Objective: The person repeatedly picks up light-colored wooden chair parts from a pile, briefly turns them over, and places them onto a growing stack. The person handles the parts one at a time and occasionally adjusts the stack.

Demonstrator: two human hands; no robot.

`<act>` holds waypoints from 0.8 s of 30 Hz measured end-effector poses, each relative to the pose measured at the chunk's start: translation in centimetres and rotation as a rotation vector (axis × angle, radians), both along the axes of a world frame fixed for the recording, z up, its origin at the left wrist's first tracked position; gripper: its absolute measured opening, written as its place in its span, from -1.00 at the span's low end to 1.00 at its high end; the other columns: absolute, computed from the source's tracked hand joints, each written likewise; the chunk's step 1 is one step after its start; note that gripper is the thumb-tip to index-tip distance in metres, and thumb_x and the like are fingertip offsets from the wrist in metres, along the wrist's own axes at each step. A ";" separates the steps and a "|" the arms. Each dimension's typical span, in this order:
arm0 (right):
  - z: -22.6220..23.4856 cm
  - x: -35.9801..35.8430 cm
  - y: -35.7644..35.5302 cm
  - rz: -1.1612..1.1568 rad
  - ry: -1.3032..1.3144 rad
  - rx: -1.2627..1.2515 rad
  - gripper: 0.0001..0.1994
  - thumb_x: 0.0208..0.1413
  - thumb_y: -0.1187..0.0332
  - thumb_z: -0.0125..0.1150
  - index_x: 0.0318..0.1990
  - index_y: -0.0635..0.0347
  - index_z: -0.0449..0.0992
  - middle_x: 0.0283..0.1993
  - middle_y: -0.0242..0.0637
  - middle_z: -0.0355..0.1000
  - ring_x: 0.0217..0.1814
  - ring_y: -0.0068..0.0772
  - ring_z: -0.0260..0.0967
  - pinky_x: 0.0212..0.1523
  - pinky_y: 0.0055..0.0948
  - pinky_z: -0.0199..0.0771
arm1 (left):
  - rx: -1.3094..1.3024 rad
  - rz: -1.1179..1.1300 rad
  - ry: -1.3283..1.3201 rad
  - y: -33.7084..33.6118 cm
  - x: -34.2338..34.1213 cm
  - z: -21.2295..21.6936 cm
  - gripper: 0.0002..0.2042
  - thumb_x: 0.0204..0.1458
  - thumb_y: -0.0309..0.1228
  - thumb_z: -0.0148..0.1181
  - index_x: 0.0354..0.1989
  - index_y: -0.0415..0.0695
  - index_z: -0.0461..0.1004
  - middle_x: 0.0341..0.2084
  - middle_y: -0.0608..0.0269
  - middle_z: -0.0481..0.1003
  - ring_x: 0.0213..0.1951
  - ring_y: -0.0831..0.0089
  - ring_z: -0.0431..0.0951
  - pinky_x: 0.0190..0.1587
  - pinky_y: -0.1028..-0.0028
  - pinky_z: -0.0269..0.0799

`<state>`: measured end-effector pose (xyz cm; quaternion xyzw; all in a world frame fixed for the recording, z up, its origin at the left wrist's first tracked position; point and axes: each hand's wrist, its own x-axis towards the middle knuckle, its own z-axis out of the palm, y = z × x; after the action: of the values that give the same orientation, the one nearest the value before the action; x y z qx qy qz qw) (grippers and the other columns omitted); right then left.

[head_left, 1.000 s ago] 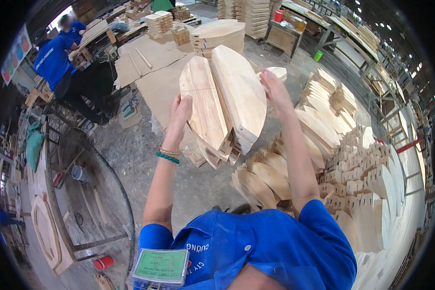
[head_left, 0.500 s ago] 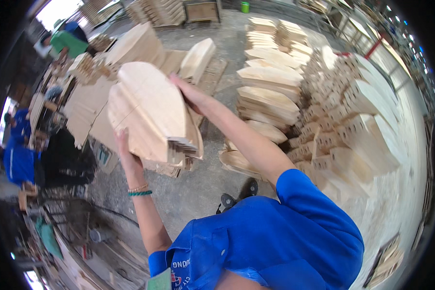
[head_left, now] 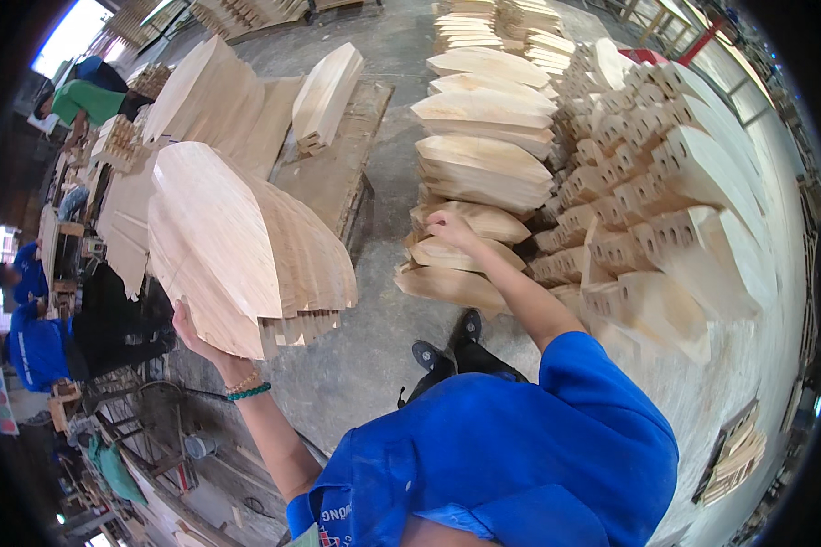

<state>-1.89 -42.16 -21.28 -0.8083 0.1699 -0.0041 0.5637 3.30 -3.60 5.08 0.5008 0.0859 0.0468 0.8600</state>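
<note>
A stack of pale, curved wooden panels (head_left: 292, 251) with pointed far ends stands before me on the left. My left hand (head_left: 205, 342) holds its near left edge, some fingers hidden behind the wood. Out to the right, my right hand (head_left: 453, 228) is over a row of similar panels (head_left: 483, 169) lying in piles. Its fingers are curled near the end of a panel (head_left: 483, 221). Whether anything is between them, I cannot make out.
A low wooden platform (head_left: 365, 128) carries another panel bundle (head_left: 328, 91). Right of the row are piles of slotted wooden pieces (head_left: 643, 237). At the left are a person in green (head_left: 87, 100) and a person in blue (head_left: 41, 346). My shoes (head_left: 429, 356) are on concrete.
My right hand has left the far right side of the stack and moved to the panel row. The stack has shifted left and nearer, with my left hand still at its edge.
</note>
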 end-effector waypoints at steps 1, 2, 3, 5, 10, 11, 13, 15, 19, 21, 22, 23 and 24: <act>0.5 1.3 -0.1 0.065 0.038 0.013 -0.72 0.00 0.26 0.17 -0.21 0.28 0.55 -0.24 -0.11 0.53 -0.24 -0.31 0.50 -0.23 -0.33 0.46 | 0.015 0.033 0.013 0.2 -0.3 0.2 -0.47 0.13 -0.11 -0.13 0.15 -0.25 0.23 0.04 0.08 0.38 0.03 0.20 0.44 0.09 0.25 0.37; 0.6 2.0 -1.1 0.099 0.082 0.004 -0.72 -0.02 0.27 0.17 -0.22 0.29 0.55 -0.23 -0.07 0.53 -0.22 -0.26 0.51 -0.20 -0.31 0.46 | 0.008 0.035 0.031 -0.3 -0.4 0.2 -0.48 0.13 -0.11 -0.13 0.14 -0.25 0.24 0.03 0.08 0.39 0.03 0.20 0.44 0.08 0.26 0.37; 0.7 3.5 -1.8 0.108 0.025 -0.048 -0.72 -0.03 0.27 0.18 -0.22 0.28 0.55 -0.24 -0.06 0.53 -0.21 -0.22 0.50 -0.19 -0.29 0.46 | 0.083 0.116 0.010 -0.9 -0.5 0.2 -0.49 0.13 -0.12 -0.13 0.13 -0.25 0.25 0.03 0.08 0.39 0.02 0.20 0.44 0.08 0.26 0.37; 1.2 5.5 -4.0 0.101 -0.077 -0.169 -0.71 -0.06 0.27 0.19 -0.22 0.27 0.55 -0.25 -0.05 0.53 -0.19 -0.14 0.50 -0.16 -0.25 0.45 | 0.132 0.205 0.044 -2.1 -0.4 0.2 -0.50 0.13 -0.13 -0.13 0.12 -0.25 0.27 0.02 0.07 0.39 0.02 0.20 0.45 0.07 0.26 0.39; 2.7 7.1 -8.3 -0.070 0.181 -0.836 -0.38 -0.13 0.09 0.37 0.08 0.17 0.35 0.07 -0.03 0.34 0.15 -0.02 0.28 0.06 -0.12 0.36 | 0.158 0.170 0.103 0.0 0.1 -0.7 -0.54 0.09 -0.07 -0.15 0.07 -0.10 0.28 -0.02 0.12 0.35 0.04 0.27 0.43 0.04 0.26 0.45; 3.3 6.8 -9.5 -0.115 0.272 -0.921 -0.31 -0.16 0.07 0.39 0.12 0.18 0.28 0.14 -0.03 0.27 0.22 0.00 0.20 0.11 -0.06 0.31 | 0.327 0.247 0.043 0.4 -0.3 -1.1 -0.53 0.10 -0.06 -0.15 0.07 -0.10 0.28 -0.01 0.12 0.35 0.04 0.27 0.43 0.02 0.25 0.46; 3.6 5.2 -13.9 -0.216 0.279 -1.065 -0.17 -0.26 0.02 0.46 0.16 0.19 0.20 0.20 0.03 0.15 0.26 0.05 0.11 0.20 0.01 0.18 | 0.621 0.352 -0.082 1.8 -0.2 -2.9 -0.52 0.10 -0.04 -0.15 0.08 -0.10 0.27 0.02 0.12 0.33 0.03 0.28 0.43 -0.01 0.25 0.46; 5.0 5.6 -16.4 -0.055 0.396 -0.983 -0.06 -0.34 -0.02 0.50 0.20 0.22 0.15 0.22 0.08 0.10 0.29 0.08 0.05 0.24 0.02 0.12 | 0.508 0.313 -0.023 4.0 0.3 -3.6 -0.52 0.11 -0.03 -0.15 0.08 -0.09 0.27 0.02 0.14 0.32 0.02 0.29 0.43 -0.02 0.25 0.46; 5.6 5.7 -17.5 0.017 0.473 -0.901 0.08 -0.49 -0.08 0.55 0.23 0.25 0.12 0.21 0.16 0.06 0.32 0.11 -0.01 0.26 0.03 0.07 | 0.228 0.224 0.013 2.4 0.5 -2.9 -0.55 0.12 -0.05 -0.12 0.03 -0.11 0.30 -0.05 0.18 0.35 -0.02 0.31 0.44 -0.03 0.27 0.46; 5.7 5.1 -17.0 0.076 0.560 -0.903 0.10 -0.52 -0.08 0.56 0.22 0.27 0.12 0.21 0.14 0.06 0.32 0.09 -0.02 0.26 0.03 0.06 | 0.184 0.208 0.040 2.2 0.5 -2.6 -0.58 0.11 -0.06 -0.10 -0.01 -0.12 0.32 -0.10 0.19 0.37 -0.04 0.32 0.45 -0.03 0.29 0.46; 5.7 4.8 -16.8 0.105 0.597 -0.908 0.10 -0.53 -0.08 0.57 0.22 0.28 0.12 0.21 0.13 0.07 0.33 0.09 -0.03 0.26 0.02 0.05 | 0.157 0.204 0.049 2.3 0.5 -2.5 -0.59 0.11 -0.07 -0.09 -0.03 -0.13 0.33 -0.12 0.20 0.37 -0.05 0.33 0.45 -0.03 0.30 0.46; 5.7 4.6 -16.5 0.081 0.558 -0.902 0.10 -0.53 -0.06 0.57 0.22 0.29 0.12 0.20 0.11 0.08 0.32 0.08 -0.02 0.27 0.02 0.05 | 0.189 0.233 0.024 2.3 0.6 -2.6 -0.60 0.11 -0.08 -0.08 -0.04 -0.13 0.34 -0.13 0.20 0.38 -0.05 0.34 0.45 -0.03 0.31 0.45; 5.5 4.3 -16.0 0.057 0.520 -0.896 0.09 -0.52 -0.05 0.58 0.21 0.29 0.13 0.20 0.10 0.09 0.31 0.07 -0.01 0.27 0.02 0.04 | 0.221 0.263 0.001 2.3 0.7 -2.6 -0.61 0.11 -0.08 -0.07 -0.06 -0.13 0.34 -0.15 0.21 0.39 -0.06 0.35 0.45 -0.03 0.31 0.45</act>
<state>2.38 -58.11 -15.74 -0.9490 0.2638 0.1397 0.1013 4.01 -1.27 2.45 0.5768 0.1453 0.1677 0.7861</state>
